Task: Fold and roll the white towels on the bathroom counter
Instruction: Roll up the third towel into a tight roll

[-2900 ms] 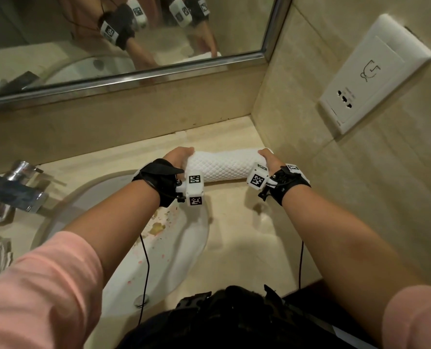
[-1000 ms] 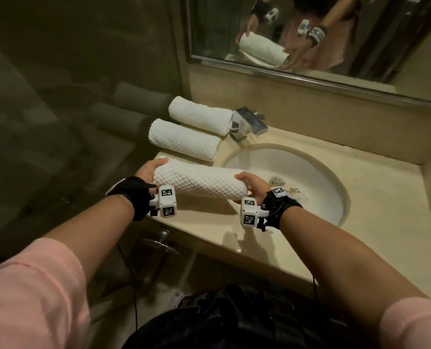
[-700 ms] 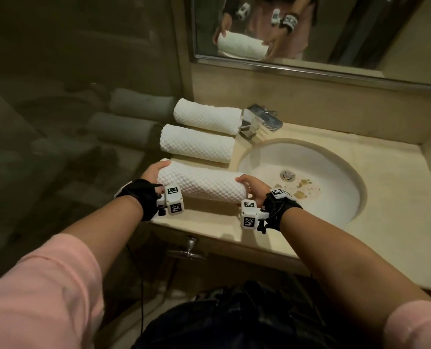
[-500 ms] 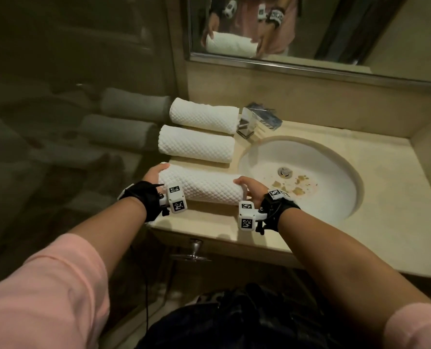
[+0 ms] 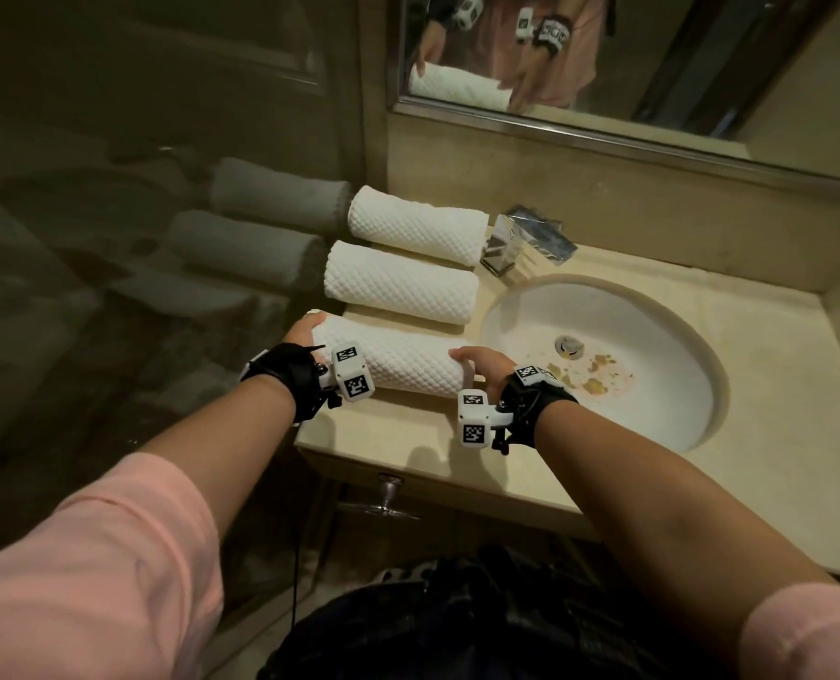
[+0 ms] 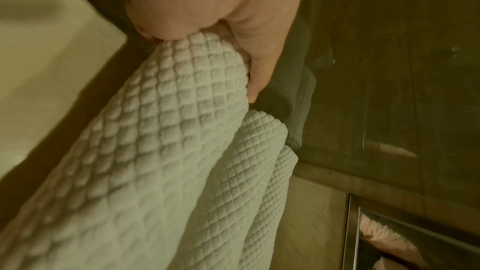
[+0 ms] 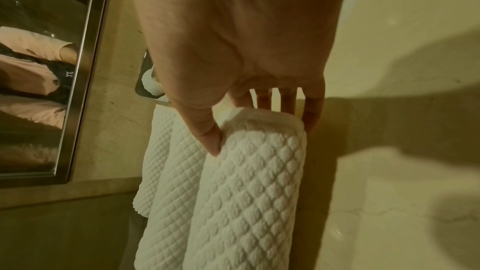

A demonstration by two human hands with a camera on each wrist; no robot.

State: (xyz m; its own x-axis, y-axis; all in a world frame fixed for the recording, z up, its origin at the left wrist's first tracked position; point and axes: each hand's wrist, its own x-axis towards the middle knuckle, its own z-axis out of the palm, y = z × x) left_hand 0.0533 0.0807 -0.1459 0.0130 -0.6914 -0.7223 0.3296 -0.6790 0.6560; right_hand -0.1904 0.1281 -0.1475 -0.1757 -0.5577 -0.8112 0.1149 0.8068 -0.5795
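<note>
A rolled white towel (image 5: 398,358) with a quilted weave lies at the counter's (image 5: 408,429) left front, held by its two ends. My left hand (image 5: 305,333) grips its left end (image 6: 187,81), thumb along the side. My right hand (image 5: 482,365) holds its right end (image 7: 259,151), thumb on one side and fingers (image 7: 288,100) round the other. Two more rolled white towels (image 5: 401,282) (image 5: 418,223) lie side by side just behind it, against the dark glass wall on the left.
A round white sink (image 5: 604,360) with brownish specks near its drain sits right of the towels. A chrome tap (image 5: 526,242) stands behind it. A mirror (image 5: 604,56) runs along the back wall. The counter's front edge (image 5: 433,478) has a chrome knob below it.
I carried the rolled towel from the counter's right corner to the left side of the sink and lowered it in front of the two other rolls. Both hands still hold its ends.
</note>
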